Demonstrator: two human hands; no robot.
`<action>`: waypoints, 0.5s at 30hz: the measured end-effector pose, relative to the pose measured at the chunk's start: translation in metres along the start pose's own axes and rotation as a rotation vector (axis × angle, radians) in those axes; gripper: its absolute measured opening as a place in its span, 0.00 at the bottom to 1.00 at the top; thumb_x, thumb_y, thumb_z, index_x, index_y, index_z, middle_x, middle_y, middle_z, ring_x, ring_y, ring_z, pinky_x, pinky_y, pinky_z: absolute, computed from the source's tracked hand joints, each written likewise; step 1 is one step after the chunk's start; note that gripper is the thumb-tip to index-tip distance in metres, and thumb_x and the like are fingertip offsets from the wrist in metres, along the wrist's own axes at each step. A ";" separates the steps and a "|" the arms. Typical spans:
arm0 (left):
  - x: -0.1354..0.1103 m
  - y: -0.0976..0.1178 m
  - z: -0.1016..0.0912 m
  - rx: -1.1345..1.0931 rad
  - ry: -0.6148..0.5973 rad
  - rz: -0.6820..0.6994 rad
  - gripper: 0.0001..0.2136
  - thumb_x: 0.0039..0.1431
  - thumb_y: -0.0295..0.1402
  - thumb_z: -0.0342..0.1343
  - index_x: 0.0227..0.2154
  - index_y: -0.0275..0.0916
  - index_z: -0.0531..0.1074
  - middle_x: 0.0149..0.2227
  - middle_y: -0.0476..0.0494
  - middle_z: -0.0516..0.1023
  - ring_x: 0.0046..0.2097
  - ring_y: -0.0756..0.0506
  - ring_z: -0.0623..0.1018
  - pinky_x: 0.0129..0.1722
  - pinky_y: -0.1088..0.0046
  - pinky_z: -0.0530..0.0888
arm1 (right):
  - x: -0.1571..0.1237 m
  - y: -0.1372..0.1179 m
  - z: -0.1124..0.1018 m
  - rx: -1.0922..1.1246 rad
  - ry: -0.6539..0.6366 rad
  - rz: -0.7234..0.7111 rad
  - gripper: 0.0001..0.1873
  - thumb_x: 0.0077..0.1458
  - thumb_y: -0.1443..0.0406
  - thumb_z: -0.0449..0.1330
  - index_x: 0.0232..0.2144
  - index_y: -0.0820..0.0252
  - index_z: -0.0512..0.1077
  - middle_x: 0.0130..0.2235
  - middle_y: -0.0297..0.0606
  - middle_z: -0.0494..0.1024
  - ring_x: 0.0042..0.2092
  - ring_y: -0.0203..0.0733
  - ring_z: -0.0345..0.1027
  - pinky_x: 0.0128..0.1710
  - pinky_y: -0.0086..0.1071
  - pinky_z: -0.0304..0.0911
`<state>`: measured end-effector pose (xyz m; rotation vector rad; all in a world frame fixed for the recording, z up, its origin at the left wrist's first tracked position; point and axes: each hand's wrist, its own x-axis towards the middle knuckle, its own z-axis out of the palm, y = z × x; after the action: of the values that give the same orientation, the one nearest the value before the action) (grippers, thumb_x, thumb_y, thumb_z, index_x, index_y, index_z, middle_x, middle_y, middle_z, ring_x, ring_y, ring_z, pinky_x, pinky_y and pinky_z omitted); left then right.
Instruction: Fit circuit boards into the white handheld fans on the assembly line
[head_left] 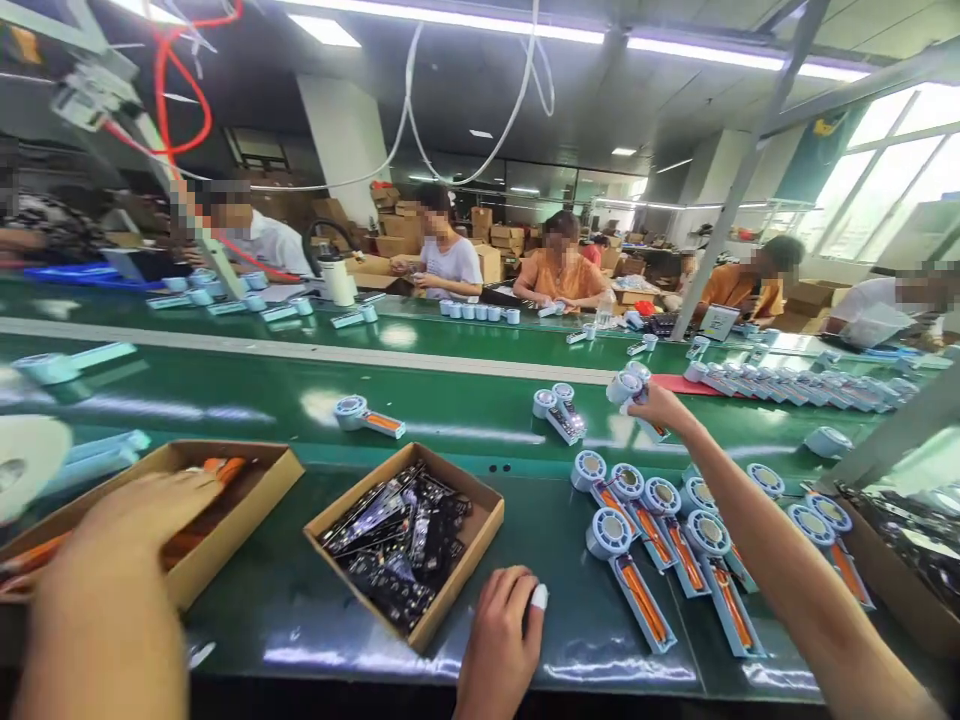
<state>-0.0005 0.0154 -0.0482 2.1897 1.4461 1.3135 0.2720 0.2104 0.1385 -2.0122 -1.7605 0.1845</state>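
Three hands are in my view from this remote seat. My right hand (664,408), its arm stretched toward the green belt (465,395), pinches a pale-blue handheld fan (622,388), with a second round head close beside it. My left hand (499,625) rests on the dark counter (300,620) with fingers curled in (one digit wears a white covering); I cannot tell whether anything sits under them. Near it, a cardboard box (450,605) holds jumbled black circuit boards (397,530). At far left, what I take for a co-worker's hand (150,505) is inside another open box (244,535) with orange parts; its grip is unclear to me. Around my right arm lie open fan housings (611,533), orange strips showing along several handles.
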 end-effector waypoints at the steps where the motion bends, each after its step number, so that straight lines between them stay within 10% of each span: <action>1: 0.001 0.005 -0.006 -0.046 0.001 -0.015 0.13 0.68 0.31 0.46 0.36 0.40 0.76 0.36 0.40 0.82 0.39 0.42 0.82 0.41 0.66 0.80 | -0.013 -0.008 -0.005 0.001 -0.036 -0.040 0.14 0.53 0.64 0.67 0.42 0.66 0.75 0.36 0.41 0.79 0.35 0.42 0.72 0.33 0.31 0.65; 7: 0.032 0.006 -0.069 0.094 0.162 -0.147 0.14 0.68 0.35 0.46 0.42 0.39 0.77 0.40 0.40 0.84 0.40 0.42 0.83 0.39 0.70 0.79 | -0.161 -0.041 0.016 0.142 -0.282 -0.370 0.23 0.52 0.62 0.62 0.52 0.56 0.71 0.42 0.42 0.80 0.39 0.48 0.74 0.37 0.34 0.65; 11: 0.077 -0.014 -0.107 0.673 -0.306 -0.300 0.15 0.66 0.26 0.44 0.41 0.35 0.77 0.40 0.35 0.83 0.43 0.38 0.82 0.44 0.64 0.77 | -0.237 -0.040 0.088 0.036 -0.253 -0.256 0.32 0.51 0.63 0.62 0.59 0.60 0.66 0.51 0.51 0.78 0.49 0.58 0.74 0.45 0.41 0.68; 15: 0.110 -0.033 -0.124 0.812 -0.390 -0.359 0.14 0.63 0.23 0.45 0.40 0.30 0.78 0.45 0.26 0.81 0.52 0.32 0.78 0.50 0.59 0.73 | -0.249 -0.026 0.139 -0.076 -0.071 -0.158 0.33 0.55 0.64 0.59 0.62 0.66 0.61 0.53 0.58 0.75 0.53 0.62 0.72 0.49 0.48 0.68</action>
<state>-0.1020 0.0868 0.0660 2.2282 2.2929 0.1469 0.1509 0.0065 -0.0226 -1.9280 -1.9893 0.1418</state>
